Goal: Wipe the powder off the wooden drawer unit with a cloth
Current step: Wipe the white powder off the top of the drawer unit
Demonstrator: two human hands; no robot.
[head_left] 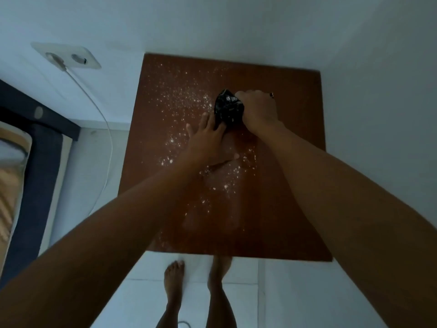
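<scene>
The brown top of the wooden drawer unit [283, 197] fills the middle of the view, seen from above. White powder [179, 98] is scattered over its left and centre parts. My right hand [259, 110] is shut on a bunched black cloth [228, 110] and presses it onto the top near the far centre. My left hand [209, 140] lies flat on the wood with fingers spread, its fingertips touching the cloth's near edge. Powder specks cling to the cloth.
White walls meet behind and right of the unit. A wall socket [67, 56] with a white cable [106, 129] sits at the left. A bed edge [21, 162] is at the far left. My bare feet [173, 278] stand on white floor tiles in front.
</scene>
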